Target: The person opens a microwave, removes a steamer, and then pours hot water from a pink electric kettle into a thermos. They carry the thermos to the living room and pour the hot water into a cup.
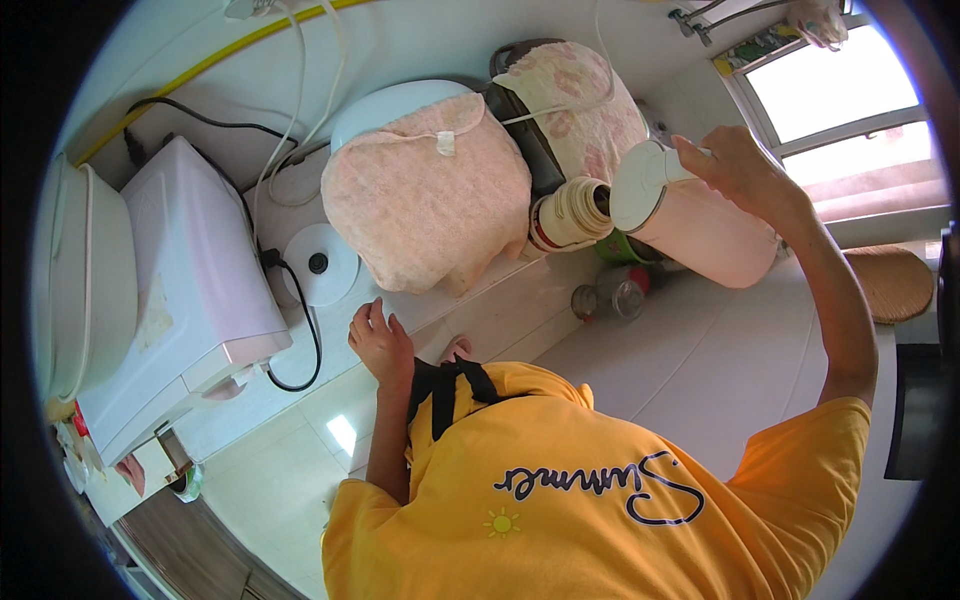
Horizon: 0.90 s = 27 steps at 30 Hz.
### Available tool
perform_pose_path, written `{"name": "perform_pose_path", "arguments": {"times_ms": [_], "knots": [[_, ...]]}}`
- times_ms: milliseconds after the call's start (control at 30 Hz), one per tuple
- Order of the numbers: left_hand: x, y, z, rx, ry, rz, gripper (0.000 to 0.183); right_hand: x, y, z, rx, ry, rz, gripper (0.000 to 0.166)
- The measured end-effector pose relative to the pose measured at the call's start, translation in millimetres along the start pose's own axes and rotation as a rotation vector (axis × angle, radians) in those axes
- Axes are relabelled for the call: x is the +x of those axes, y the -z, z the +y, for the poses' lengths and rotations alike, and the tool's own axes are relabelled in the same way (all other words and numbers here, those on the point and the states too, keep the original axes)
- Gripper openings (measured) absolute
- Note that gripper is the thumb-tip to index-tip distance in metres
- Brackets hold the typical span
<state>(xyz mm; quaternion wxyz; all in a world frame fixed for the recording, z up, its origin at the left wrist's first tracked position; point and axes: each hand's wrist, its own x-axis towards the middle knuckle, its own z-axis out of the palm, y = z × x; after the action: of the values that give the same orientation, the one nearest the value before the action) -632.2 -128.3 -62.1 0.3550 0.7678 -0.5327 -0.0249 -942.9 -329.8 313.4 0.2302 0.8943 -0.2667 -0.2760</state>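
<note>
My right hand [742, 169] grips the handle of a pale pink electric kettle [720, 232] with a white lid. It is held tilted, its lid end facing the open mouth of a cream thermos flask [571, 216]. Whether water is flowing cannot be seen. The flask stands beside a round appliance draped with a pink towel [427, 202]. My left hand [382, 343] holds nothing, its fingers loosely bent at the counter's front edge. Beyond those fingertips, a round white kettle base [322, 264] with a black centre connector lies on the counter.
A white box-shaped appliance [202, 255] stands at the left, with a black cord [315, 352] looping over the counter edge. Another towel-covered appliance [577, 105] is behind the flask. Glass jars [619, 292] sit low, below the kettle. A window [832, 82] is at the upper right.
</note>
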Motion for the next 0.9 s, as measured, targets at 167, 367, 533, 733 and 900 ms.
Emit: {"name": "perform_pose_path", "arguments": {"times_ms": [167, 367, 533, 733, 900], "knots": [[0, 3, -1, -0.006, 0.028, -0.009, 0.041, 3, 4, -1, 0.015, -0.013, -0.013, 0.047], [-5, 1, 1, -0.016, 0.028, -0.042, 0.040, 1, 9, -2, -0.007, 0.028, 0.070, 0.046], [-7, 3, 4, -0.009, 0.018, -0.046, 0.039, 6, 13, -3, -0.064, 0.057, 0.016, 0.047], [-10, 5, 3, -0.013, 0.008, -0.051, 0.036, 15, 10, -3, -0.086, 0.037, -0.033, 0.047], [-15, 5, 1, -0.008, 0.000, -0.066, 0.035, 33, 18, -9, -0.105, 0.005, -0.111, 0.047]]}}
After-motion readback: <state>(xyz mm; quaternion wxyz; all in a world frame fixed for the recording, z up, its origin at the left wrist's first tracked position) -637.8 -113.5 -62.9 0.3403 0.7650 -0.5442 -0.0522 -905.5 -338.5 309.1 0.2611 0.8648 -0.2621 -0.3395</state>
